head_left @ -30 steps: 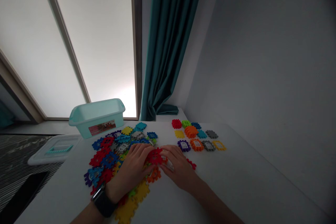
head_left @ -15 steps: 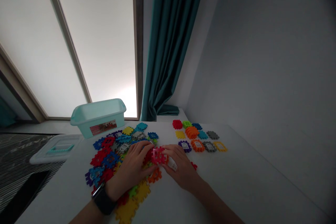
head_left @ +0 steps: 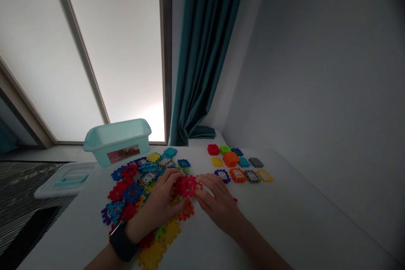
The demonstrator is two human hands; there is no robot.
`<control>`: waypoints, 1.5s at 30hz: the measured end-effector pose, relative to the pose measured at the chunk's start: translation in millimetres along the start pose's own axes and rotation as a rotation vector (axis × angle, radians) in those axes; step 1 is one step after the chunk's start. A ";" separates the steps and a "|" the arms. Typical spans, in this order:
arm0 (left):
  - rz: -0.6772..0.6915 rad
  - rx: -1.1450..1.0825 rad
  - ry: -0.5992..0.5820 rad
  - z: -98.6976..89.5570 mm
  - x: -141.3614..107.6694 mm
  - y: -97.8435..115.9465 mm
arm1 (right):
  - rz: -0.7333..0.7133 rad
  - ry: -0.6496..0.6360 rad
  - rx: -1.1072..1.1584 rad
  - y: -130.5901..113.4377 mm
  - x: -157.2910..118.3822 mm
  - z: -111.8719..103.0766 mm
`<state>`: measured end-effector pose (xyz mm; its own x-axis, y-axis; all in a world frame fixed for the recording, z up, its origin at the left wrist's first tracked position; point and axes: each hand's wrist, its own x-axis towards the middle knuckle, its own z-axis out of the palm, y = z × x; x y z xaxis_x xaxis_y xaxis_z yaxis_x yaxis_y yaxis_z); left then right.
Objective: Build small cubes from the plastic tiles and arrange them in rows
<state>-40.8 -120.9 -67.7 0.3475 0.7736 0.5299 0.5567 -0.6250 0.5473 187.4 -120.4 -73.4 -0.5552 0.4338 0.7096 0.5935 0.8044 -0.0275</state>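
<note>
Between my two hands is a pinkish-red interlocking block piece point(head_left: 190, 186), with notched edges and openings. My left hand point(head_left: 161, 198), with a dark watch point(head_left: 123, 240) on its wrist, has its fingers curled around the left side of the piece. From the right, the thumb and fingers of my right hand point(head_left: 217, 200) pinch the other edge. Both hands hide parts of it. Under and beside my left hand lies a heap of coloured notched blocks, among them a blue block point(head_left: 132, 193) and a yellow block point(head_left: 171, 230). An orange block point(head_left: 186, 211) lies just below the held piece.
A mint plastic bin point(head_left: 118, 139) stands at the back left, with a translucent lid point(head_left: 66, 179) beside it. Sorted blocks lie at the back right, including an orange stack point(head_left: 230, 159) and window pieces such as a purple one point(head_left: 222, 176). A teal curtain point(head_left: 205, 50) hangs behind.
The pinkish-red piece has tilted in my hands and now shows a flatter face. My right fingers have shifted slightly on it; the left hand has hardly moved.
</note>
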 end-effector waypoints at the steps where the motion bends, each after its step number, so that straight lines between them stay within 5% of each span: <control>1: -0.015 -0.037 -0.006 0.0 0.4 1.0 | -0.008 0.006 -0.009 -0.6 -0.2 -0.7; 8: -0.103 -0.253 -0.042 -5.4 3.5 7.2 | 0.248 0.159 0.181 0.4 -3.3 4.7; 14: -0.187 -0.360 -0.011 -5.4 6.7 0.7 | 0.476 0.057 0.407 -1.5 -0.4 5.9; 33: -0.290 -0.417 -0.039 -2.9 7.6 -8.2 | 0.068 -0.099 0.225 3.0 -1.0 5.8; 39: -0.212 -0.301 -0.035 -4.2 6.6 -2.4 | 0.094 -0.089 0.253 0.9 -0.1 4.5; 45: -0.019 0.050 -0.035 -3.5 -0.9 -4.0 | 0.212 -0.047 0.301 -0.8 -1.5 3.0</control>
<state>-46.0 -119.5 -68.1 0.3621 0.7889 0.4965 0.6003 -0.6049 0.5232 186.0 -120.5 -76.5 -0.4683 0.6163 0.6331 0.5042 0.7748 -0.3814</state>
